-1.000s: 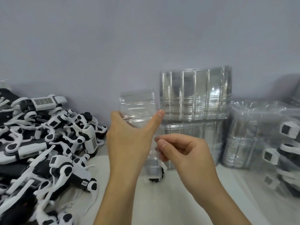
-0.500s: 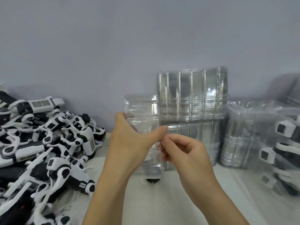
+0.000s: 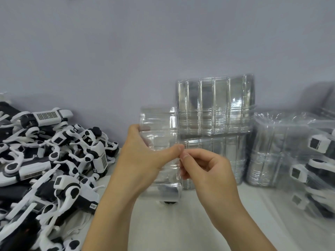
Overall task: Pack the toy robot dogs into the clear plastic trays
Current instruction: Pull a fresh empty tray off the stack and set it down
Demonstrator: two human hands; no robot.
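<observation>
Most of the job looks to be ahead of me: the big heap of toy dogs (image 3: 49, 160) covers the left end of the desk (image 3: 181, 223), loose and tangled, running up to the back edge against the wall. Along the right edge a wrapped bundle of packed trays (image 3: 308, 160) shows white and black dog parts through the plastic, so I judge that some are already done, though I cannot count them. Between the two, at the back edge near the middle, stands the stock of empty trays (image 3: 215, 127), one block set on another, nested upright. In front of that stock I hold a single clear tray (image 3: 159, 134) upright above the desk, its lower end just over the surface; something dark shows under that end, too blurred for me to name. It holds no dog that I can see. My left hand (image 3: 145, 156) wraps the tray's left side from behind, thumb stretched across the front toward its right edge. My right hand (image 3: 204, 171) is curled, thumb and forefinger pinched on that same right edge, the two thumbs almost touching. My guess is that I am parting the tray from another or opening it.
</observation>
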